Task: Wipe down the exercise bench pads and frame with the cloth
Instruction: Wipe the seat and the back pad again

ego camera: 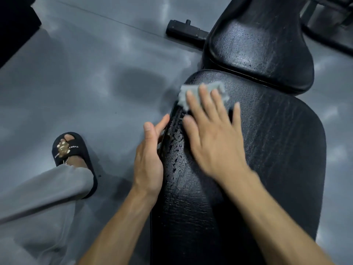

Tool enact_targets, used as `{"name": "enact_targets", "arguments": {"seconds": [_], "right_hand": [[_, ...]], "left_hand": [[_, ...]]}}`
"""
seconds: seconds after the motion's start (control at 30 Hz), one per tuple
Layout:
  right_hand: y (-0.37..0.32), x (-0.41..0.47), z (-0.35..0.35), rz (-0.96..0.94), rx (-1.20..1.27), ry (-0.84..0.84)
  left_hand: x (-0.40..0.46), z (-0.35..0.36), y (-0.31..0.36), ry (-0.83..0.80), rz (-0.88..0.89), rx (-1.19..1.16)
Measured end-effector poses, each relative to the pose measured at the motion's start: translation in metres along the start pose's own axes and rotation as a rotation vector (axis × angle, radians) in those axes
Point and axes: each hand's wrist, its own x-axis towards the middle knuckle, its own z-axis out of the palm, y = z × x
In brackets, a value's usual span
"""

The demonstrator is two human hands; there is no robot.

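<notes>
The person is leaning over the long back pad (248, 159), both hands on it. The right hand (214, 136) is lying flat, fingers straight and spread, pressing the grey cloth (193, 92) against the vinyl; the cloth is bunched under and just beyond the fingertips, near the pad's far end, short of the gap to the seat pad (257, 48). The hand is blurred, so it is probably mid-stroke.

The left hand (149, 157) is resting against the pad's left edge, fingers straight and held together along the side, thumb up. It is bracing, not gripping.

Droplets (175, 142) are sitting on the vinyl between the two hands, just behind the right little finger. That strip looks unwiped.

Judgement on the step: the cloth is reaching only as far as the fingertips cover, so pressure through the whole palm should be spreading it wider. Overlapping passes should be running from the left-hand edge outward past the thumb side. The wet strip beside the left fingers needs catching. Bunched cloth is likely smearing; flattening it would help.

The seat pad beyond the fingertips is also showing beads of moisture. The frame foot (185, 32) on the floor (76, 83) lies well beyond both hands, seemingly not yet done. A slippered foot (70, 150) is standing left of the left hand.
</notes>
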Motion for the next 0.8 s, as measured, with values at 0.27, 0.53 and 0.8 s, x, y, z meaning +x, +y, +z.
{"name": "enact_targets", "arguments": {"seconds": [0.27, 0.53, 0.8], "right_hand": [[0.022, 0.022, -0.017, 0.213, 0.069, -0.003], [-0.004, -0.139, 0.012, 0.114, 0.037, -0.071], [0.047, 0.019, -0.019, 0.257, 0.076, 0.001]], "left_hand": [[-0.001, 0.001, 0.001, -0.014, 0.003, 0.022], [-0.001, 0.000, -0.003, -0.022, 0.013, 0.033], [-0.003, 0.002, 0.000, 0.003, 0.027, 0.051]]}}
